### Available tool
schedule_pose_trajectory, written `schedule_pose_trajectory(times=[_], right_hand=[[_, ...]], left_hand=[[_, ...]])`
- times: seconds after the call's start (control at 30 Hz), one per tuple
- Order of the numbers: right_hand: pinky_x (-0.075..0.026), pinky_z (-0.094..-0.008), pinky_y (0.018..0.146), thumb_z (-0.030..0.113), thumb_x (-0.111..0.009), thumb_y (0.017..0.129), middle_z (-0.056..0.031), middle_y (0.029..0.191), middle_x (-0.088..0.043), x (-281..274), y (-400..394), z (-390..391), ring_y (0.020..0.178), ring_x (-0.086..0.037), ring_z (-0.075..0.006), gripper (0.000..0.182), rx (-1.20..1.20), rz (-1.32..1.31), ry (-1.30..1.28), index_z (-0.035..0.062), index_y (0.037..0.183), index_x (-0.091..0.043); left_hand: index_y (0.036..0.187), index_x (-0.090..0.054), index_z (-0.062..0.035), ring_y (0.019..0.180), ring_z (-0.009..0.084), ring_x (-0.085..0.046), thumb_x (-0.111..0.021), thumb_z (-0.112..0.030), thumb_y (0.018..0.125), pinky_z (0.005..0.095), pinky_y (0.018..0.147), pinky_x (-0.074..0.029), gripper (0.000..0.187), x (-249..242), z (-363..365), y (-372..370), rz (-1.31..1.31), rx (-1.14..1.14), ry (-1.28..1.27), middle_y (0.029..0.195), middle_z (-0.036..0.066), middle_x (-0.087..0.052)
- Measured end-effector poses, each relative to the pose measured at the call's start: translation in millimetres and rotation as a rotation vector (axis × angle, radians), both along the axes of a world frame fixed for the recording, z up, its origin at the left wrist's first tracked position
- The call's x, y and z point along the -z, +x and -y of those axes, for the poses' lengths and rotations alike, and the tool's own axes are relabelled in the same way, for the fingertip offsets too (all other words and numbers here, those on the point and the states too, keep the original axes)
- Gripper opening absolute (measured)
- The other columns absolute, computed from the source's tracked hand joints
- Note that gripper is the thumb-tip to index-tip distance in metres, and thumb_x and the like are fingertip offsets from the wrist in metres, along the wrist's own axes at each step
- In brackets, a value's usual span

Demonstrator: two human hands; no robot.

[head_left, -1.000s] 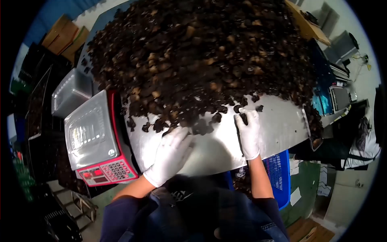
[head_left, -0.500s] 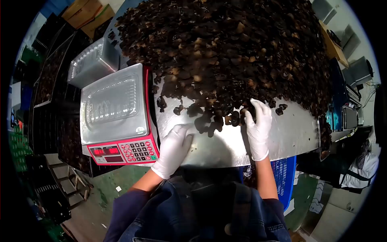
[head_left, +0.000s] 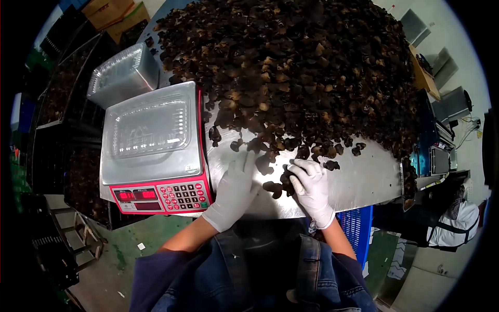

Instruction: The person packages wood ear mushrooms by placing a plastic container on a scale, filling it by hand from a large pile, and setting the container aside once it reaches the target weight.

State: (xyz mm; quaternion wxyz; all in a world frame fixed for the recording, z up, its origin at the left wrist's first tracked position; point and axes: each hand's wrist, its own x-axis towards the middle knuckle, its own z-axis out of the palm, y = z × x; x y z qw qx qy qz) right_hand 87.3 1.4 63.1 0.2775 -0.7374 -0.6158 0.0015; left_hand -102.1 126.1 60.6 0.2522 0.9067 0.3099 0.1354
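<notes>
The great heap of dark brown, curled dried fungus pieces (head_left: pixel 301 67) covered most of the bare steel table (head_left: pixel 364 177), sloping down to a ragged edge just ahead of your hands. To your left stood the red-fronted weighing scale with its grey pan (head_left: pixel 153 143), a clear plastic clamshell tray (head_left: pixel 148 125) lying on the pan, and behind it a stack of the same clear trays (head_left: pixel 122 75).

Your left hand in its white glove (head_left: pixel 234 190) lay flat on the steel, fingers straight and slightly spread, holding nothing that I could see, its fingertips beside a loose piece. Your right hand in a white glove (head_left: pixel 311 187) had its fingers bent down over a small cluster of dark fungus pieces (head_left: pixel 275 186) lying between your two hands, near the table's front edge; whether it gripped any of them I cannot tell.

The risk, as I judge it, was that edge: the cluster sat close to it, and a hard pull toward you could have sent pieces off into the blue plastic crate (head_left: pixel 356 229) below or onto the floor. Pieces so light and crinkled could also have slipped out between spread gloved fingers. The heap's loose slope could have slid onto the strip of steel you worked on.

The pieces themselves looked thin, wrinkled and nearly black, some showing paler tan undersides.
</notes>
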Motion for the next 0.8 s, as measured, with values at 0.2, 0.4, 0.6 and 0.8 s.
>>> schedule_pose_trajectory(times=[0.2, 0.4, 0.6, 0.8], right_hand=[[-0.046, -0.0409, 0.091, 0.007, -0.065, 0.086, -0.0142, 0.112, -0.063, 16, 53, 14, 0.103, -0.057, -0.0324, 0.031, 0.501, 0.035, 0.210, 0.0037, 0.116, -0.066], [-0.049, -0.0382, 0.087, 0.010, -0.070, 0.083, -0.0105, 0.105, -0.066, 25, 59, 13, 0.097, -0.060, -0.0291, 0.021, 0.447, -0.041, 0.113, 0.0072, 0.104, -0.072], [-0.048, -0.0384, 0.074, 0.032, -0.081, 0.076, -0.0090, 0.085, -0.066, 11, 58, -32, 0.082, -0.063, -0.0266, 0.041, 0.448, 0.079, -0.127, 0.0092, 0.108, -0.069], [-0.046, -0.0381, 0.077, 0.015, -0.075, 0.079, -0.0040, 0.079, -0.065, 18, 51, -35, 0.081, -0.063, -0.0242, 0.007, 0.247, 0.145, -0.120, 0.0115, 0.080, -0.069]], left_hand=[[0.148, -0.029, 0.0031, 0.136, 0.0427, -0.037, -0.086, -0.034, 0.063, 0.0434, 0.100, -0.046, 0.109, 3, 0, 29, -0.219, 0.039, 0.159, 0.145, 0.025, -0.036], [0.142, -0.038, 0.0021, 0.120, 0.0377, -0.050, -0.085, -0.034, 0.067, 0.0396, 0.092, -0.049, 0.095, -1, 8, 21, -0.077, 0.040, 0.225, 0.136, 0.022, -0.045], [0.118, -0.053, -0.0020, 0.097, 0.0309, -0.059, -0.077, -0.032, 0.075, 0.0400, 0.080, -0.053, 0.058, -4, 31, 22, -0.095, 0.220, -0.067, 0.105, 0.014, -0.055], [0.096, -0.059, -0.0073, 0.093, 0.0258, -0.060, -0.069, -0.024, 0.077, 0.0371, 0.074, -0.052, 0.028, 26, 30, 42, -0.176, 0.315, 0.126, 0.095, 0.009, -0.056]])
